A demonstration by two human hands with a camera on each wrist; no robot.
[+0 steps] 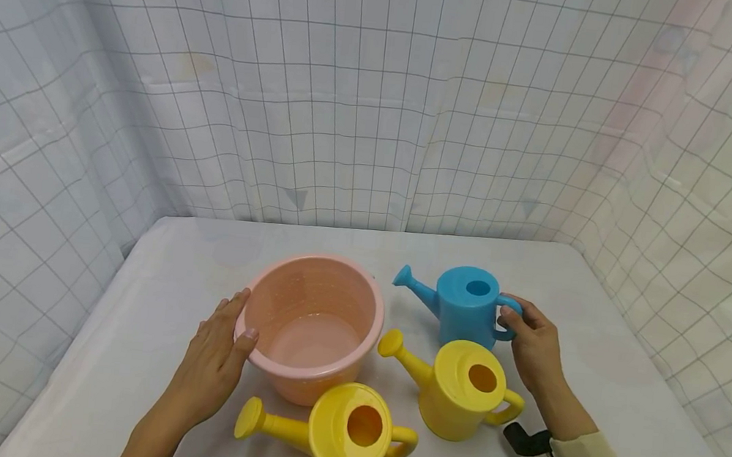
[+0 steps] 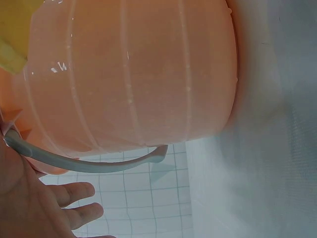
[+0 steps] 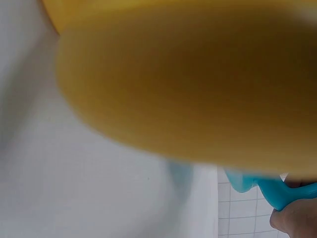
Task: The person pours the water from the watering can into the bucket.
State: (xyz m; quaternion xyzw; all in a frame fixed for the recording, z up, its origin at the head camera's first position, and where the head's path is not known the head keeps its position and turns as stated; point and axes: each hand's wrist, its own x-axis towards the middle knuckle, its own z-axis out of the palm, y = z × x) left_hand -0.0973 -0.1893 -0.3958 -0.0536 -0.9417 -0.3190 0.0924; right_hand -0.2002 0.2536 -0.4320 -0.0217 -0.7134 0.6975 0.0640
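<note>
A pink bucket (image 1: 302, 369) with a grey carrying handle (image 2: 89, 164) stands on the table, its mouth facing up. Against its left rim rests my left hand (image 1: 214, 357), thumb at the rim and the other fingers extended along the outside. In the left wrist view, fingers (image 2: 81, 215) stretch out straight beyond the handle. My right hand (image 1: 536, 344) grips the handle of a blue watering can (image 1: 463, 315), whose spout points left toward the bucket. Just in front of it is a yellow watering can (image 1: 456, 395), large and blurred in the right wrist view.
A second yellow watering can (image 1: 349, 429) stands before the bucket, nearest me, its spout toward the left. Grid-patterned white curtains (image 1: 378, 97) enclose the white table (image 1: 198, 256) at the back and both sides. A black wrist-worn piece (image 1: 526, 441) sits by my right sleeve.
</note>
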